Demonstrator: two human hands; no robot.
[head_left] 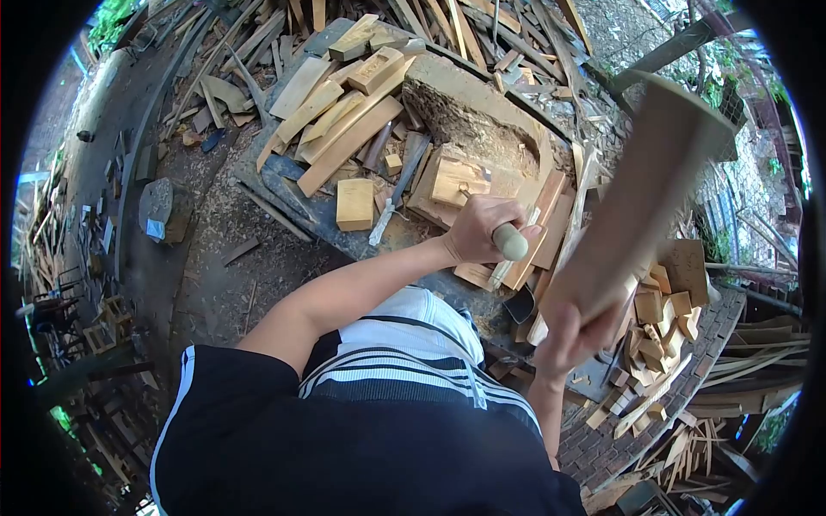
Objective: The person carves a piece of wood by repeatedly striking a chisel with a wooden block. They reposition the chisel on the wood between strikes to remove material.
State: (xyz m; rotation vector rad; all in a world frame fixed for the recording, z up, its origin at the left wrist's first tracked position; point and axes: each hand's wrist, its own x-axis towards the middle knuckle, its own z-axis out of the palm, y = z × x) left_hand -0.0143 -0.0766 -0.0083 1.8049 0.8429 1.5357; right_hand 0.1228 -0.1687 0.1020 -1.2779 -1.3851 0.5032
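My left hand [475, 230] is closed around a chisel with a rounded wooden handle [510, 242], and its blade points down at a pale carved wood block [454, 182] on the work surface. My right hand [570, 334] grips the lower end of a long flat wooden mallet [641, 185], which is raised and tilted up to the right, above the chisel. The chisel's tip is hidden behind my left hand.
Several wood offcuts and planks [344, 129] lie piled beyond the block, beside a large worn chopping stump [469, 112]. A small square block [354, 205] and a metal tool [397, 193] lie on the bench. More scraps [658, 344] sit heaped at the right, on sawdust-covered ground.
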